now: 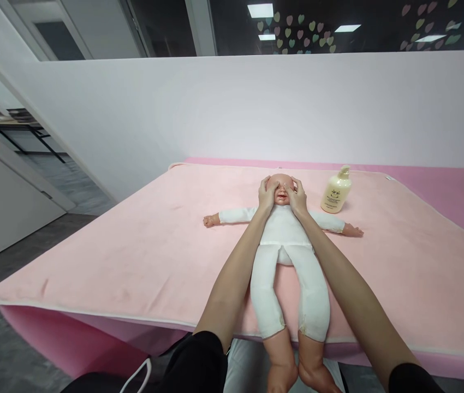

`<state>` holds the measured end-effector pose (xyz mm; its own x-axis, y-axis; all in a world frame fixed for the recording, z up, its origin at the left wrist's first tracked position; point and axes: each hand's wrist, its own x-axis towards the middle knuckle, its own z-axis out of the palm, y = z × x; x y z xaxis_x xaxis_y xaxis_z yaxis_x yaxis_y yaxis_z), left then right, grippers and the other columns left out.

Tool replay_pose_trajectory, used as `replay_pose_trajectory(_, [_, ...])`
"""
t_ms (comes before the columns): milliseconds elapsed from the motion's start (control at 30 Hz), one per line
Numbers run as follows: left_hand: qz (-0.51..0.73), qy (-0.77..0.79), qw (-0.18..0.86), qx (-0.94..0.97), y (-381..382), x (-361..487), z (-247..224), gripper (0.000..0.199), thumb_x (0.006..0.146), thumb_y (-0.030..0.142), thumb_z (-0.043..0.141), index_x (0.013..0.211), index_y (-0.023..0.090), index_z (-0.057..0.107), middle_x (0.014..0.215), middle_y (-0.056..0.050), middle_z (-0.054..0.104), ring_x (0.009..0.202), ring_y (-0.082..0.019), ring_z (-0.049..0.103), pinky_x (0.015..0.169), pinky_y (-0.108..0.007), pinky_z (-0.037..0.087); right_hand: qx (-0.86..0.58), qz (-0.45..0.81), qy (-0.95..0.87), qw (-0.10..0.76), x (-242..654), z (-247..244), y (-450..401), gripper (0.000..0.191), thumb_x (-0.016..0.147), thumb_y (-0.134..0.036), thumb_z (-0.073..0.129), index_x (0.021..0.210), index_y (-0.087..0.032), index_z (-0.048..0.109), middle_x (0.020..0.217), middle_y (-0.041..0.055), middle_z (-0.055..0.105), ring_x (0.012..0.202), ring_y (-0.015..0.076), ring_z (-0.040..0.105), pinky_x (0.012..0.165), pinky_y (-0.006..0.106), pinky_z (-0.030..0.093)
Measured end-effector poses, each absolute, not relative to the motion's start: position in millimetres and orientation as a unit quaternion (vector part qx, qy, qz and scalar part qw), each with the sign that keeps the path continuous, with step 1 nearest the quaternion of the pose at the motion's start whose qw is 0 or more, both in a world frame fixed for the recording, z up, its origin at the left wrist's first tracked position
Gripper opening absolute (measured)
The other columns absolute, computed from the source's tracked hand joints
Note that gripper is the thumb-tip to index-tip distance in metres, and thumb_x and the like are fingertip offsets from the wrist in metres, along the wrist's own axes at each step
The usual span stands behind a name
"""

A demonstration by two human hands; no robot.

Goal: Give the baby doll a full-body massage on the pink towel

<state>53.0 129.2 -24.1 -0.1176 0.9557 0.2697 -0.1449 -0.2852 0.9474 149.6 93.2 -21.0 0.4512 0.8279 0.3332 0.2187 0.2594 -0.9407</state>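
Note:
A baby doll [283,232] with a white cloth body lies face up on a pink blanket [134,256], arms spread, its feet hanging past the near edge. My left hand [267,195] cups the left side of the doll's head, thumb by the eye. On the right side of the head rests my right hand [296,196], its thumb also near the eye. Both hands have their fingers curved round the head. A pale yellow pump bottle [335,191] stands to the right of the head, beyond the doll's outstretched arm.
Behind the table rises a white wall [232,109] with dark glass above it. A pink surface [440,191] shows past the blanket at the right. At the far left are a door and a shelf.

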Motion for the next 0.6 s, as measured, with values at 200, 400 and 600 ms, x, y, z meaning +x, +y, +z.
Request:
replay_pose_trajectory(200, [0.625,0.409,0.446,0.492,133.3,52.7,-23.1,0.036,0.076,0.02,0.046,0.111,0.017,0.054,0.12,-0.007,0.056,0.114,-0.017,0.05,0.097,-0.027,0.039,-0.552,0.229,-0.477,0.645,151.1,-26.0,97.3,0.037,0.079,-0.043,0.045,0.11,-0.025,0.054,0.114,0.0023,0.06,0.107,0.0188,0.052,0.097,0.035,0.036])
replay_pose_trajectory(400, [0.626,0.407,0.445,0.494,138.1,52.9,-26.5,0.041,0.075,0.014,0.039,0.113,0.015,0.055,0.124,-0.006,0.054,0.118,-0.017,0.047,0.1,-0.026,0.037,-0.544,0.23,-0.467,0.658,152.3,-23.2,98.6,0.035,0.08,-0.03,0.037,0.108,-0.022,0.056,0.12,0.003,0.057,0.115,0.0171,0.047,0.101,0.035,0.033])
replay_pose_trajectory(600, [0.624,0.424,0.45,0.478,140.5,52.9,-27.9,0.045,0.077,0.012,0.034,0.117,0.015,0.054,0.128,-0.004,0.052,0.122,-0.016,0.044,0.102,-0.024,0.034,-0.527,0.249,-0.457,0.671,154.6,-24.6,101.9,0.042,0.075,-0.022,0.035,0.11,-0.019,0.058,0.122,0.0026,0.056,0.117,0.0156,0.045,0.104,0.034,0.032])
